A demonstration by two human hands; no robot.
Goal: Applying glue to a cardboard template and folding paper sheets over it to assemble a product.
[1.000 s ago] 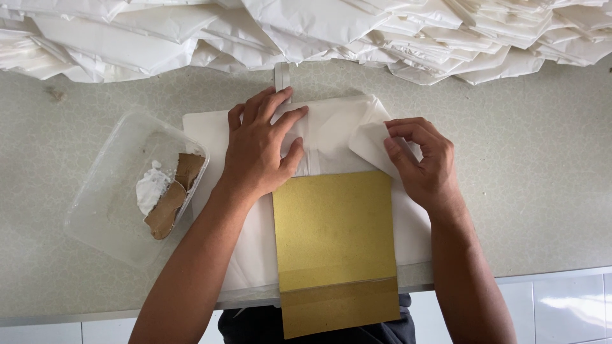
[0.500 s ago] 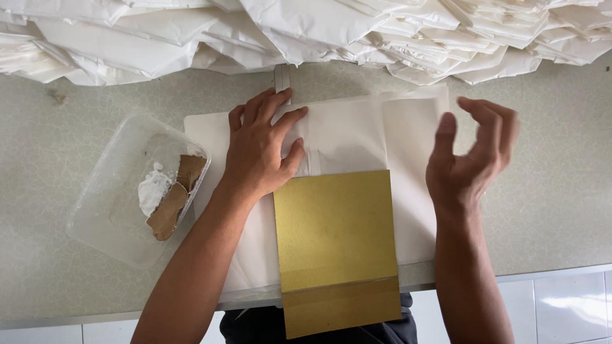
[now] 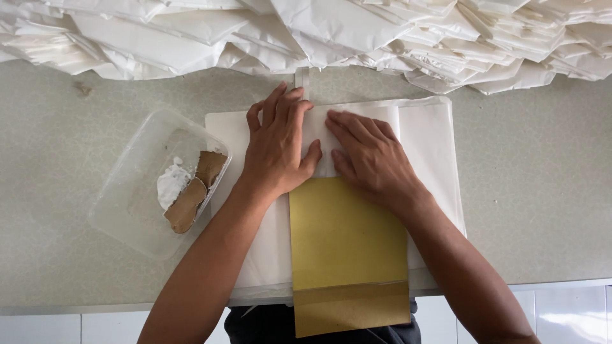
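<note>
We see a white paper sheet (image 3: 433,146) lying flat near the front edge of a pale speckled countertop (image 3: 542,191), its right part folded over toward the middle. On top of it, running from under the palms down past the counter's edge, lies a yellow-gold card template (image 3: 347,245) with a brown strip across its lower end.

Both hands are pressed flat on the folded paper just above the template's upper edge. The left hand (image 3: 277,143) lies palm down with its fingers stretched out and close together, the thumb angled toward the middle; it grips nothing, only bearing on the sheet. The right hand (image 3: 370,156) sits just beside it — fingers extended and slightly spread, pointing up and to the left, flat on the folded flap, also clasping nothing. The two thumbs come near each other above the template.

To the left of the sheet, touching or nearly touching its edge, stands a clear plastic container (image 3: 127,210). Inside it we can make out a lump of white paste (image 3: 172,185) and brown cardboard scraps (image 3: 194,194) lying against it.

Along the far side of the counter runs a thick heap of white folded paper bags (image 3: 319,32), overlapping one another from edge to edge.
</note>
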